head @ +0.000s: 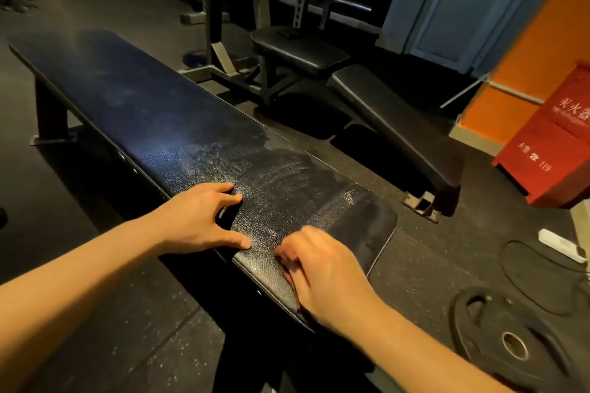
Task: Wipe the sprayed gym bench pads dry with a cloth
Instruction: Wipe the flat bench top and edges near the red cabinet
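Nearest, my right hand (319, 271) sat blurred on the near end of the bench pad (143, 99); I couldn't tell whether it gripped a cloth. My left hand (204, 220) rested open beside it, fingertips braced. Farther left, spray (214, 166) glistened; a light, rushed pass could leave streaks.

Dim, warm light w/ deep shadows. Bluish-white glare on long black padded vinyl worktop (159, 124) just beyond left hand (198, 223). Motion blur on right hand (319, 268). Wide-angle bending at edges.
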Demonstrator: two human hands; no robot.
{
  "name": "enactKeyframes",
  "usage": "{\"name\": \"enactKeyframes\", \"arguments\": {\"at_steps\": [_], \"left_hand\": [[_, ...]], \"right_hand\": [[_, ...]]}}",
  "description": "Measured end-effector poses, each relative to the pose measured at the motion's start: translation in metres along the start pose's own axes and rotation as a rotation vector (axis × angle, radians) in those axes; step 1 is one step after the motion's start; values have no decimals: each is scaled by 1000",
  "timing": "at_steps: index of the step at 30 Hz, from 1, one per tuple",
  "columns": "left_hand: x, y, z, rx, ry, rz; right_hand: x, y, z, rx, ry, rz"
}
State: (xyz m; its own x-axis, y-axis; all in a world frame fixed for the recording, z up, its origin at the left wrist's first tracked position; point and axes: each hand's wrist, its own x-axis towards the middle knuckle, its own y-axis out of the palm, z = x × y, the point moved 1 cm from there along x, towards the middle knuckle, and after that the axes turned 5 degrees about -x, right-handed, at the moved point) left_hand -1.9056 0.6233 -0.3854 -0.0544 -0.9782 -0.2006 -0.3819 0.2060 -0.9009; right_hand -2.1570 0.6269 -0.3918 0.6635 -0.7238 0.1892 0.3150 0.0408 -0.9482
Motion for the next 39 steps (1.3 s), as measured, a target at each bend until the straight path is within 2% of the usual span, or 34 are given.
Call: {"name": "enactKeyframes", "arguments": {"at_steps": [1, 2, 6, 8, 11, 13, 14, 16, 18, 22, 24, 26, 29, 31, 32, 34, 37, 39], "left_hand": [[-1, 0, 0, -6, 0, -5], [-1, 1, 0, -17, -1, -9], [-2, 3, 1, -46, -1, -18], [-3, 4, 2, -55, -3, -19], [-7, 5, 1, -69, 4, -24], [-9, 5, -1, -71, 8, -30], [-10, 3, -3, -69, 5, -32], [-11, 0, -7, -70, -11, -14], [-13, 0, -10, -63, -20, 8], [-13, 3, -7, -19, -1, 44], [-12, 3, -6, -13, 3, 51], [-10, 3, -5, -11, 10, 49], [-7, 4, -2, -17, 21, 52], [-6, 5, 0, -15, 27, 42], [-5, 5, 0, -11, 34, 34], [-5, 5, 0, -10, 46, 26], [-7, 7, 0, -21, 48, 19], [-9, 7, 0, -22, 50, 11]], "right_hand": [[-3, -3, -3, 2, -53, 0], [2, -8, -19, -17, -17, -52], [51, -31, -131, -259, 451, -140], [61, -29, -132, -264, 494, -190], [49, -4, -55, -124, 373, -157], [17, 7, 1, -26, 121, -88], [0, 8, 17, -1, 29, -31], [-27, 4, 12, 19, -84, -42], [-25, -8, -22, -35, 36, -125], [33, -26, -123, -198, 469, -191], [52, -21, -122, -213, 535, -216], [53, -7, -88, -155, 493, -234], [19, 5, -18, -13, 173, -107], [-8, 2, -6, 33, 16, -33], [-13, -3, -12, 20, 11, -46], [-3, -11, -46, -73, 150, -112], [38, -21, -108, -214, 488, -181], [61, -13, -107, -205, 566, -217]]}}
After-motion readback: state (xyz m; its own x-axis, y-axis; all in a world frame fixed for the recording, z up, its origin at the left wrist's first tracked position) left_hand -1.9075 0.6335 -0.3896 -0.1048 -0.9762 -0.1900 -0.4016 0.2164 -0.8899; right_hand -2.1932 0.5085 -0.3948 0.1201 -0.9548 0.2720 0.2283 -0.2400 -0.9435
